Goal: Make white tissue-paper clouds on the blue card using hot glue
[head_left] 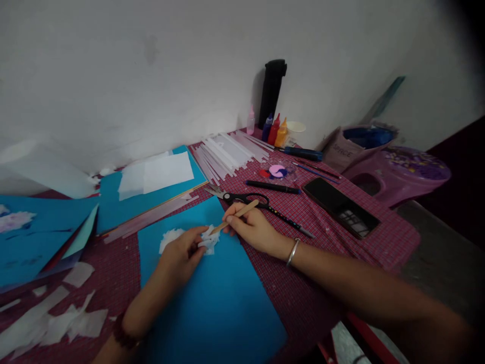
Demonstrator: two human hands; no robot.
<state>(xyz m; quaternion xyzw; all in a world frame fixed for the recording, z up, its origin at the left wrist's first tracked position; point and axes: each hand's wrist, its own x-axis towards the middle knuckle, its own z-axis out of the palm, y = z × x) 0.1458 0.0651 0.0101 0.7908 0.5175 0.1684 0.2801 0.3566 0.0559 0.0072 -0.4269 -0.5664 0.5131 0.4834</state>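
A blue paper sheet [212,303] lies in front of me on the red checked cloth [326,237]. On its upper part sit pieces of white tissue [170,236]. My left hand [182,255] rests on the sheet, its fingertips pressing a crumpled white tissue piece [209,240]. My right hand [253,227] is closed round a thin wooden stick [237,215], whose lower end touches that same tissue piece. Just beyond my right hand lie black-handled scissors [242,197].
White paper strips [227,151], coloured glue bottles [275,130] and a black flask [272,91] stand by the wall. A phone [341,206], pens [273,187] and a purple stool [397,172] are on the right. More blue sheets [34,237] and tissue scraps [56,323] lie on the left.
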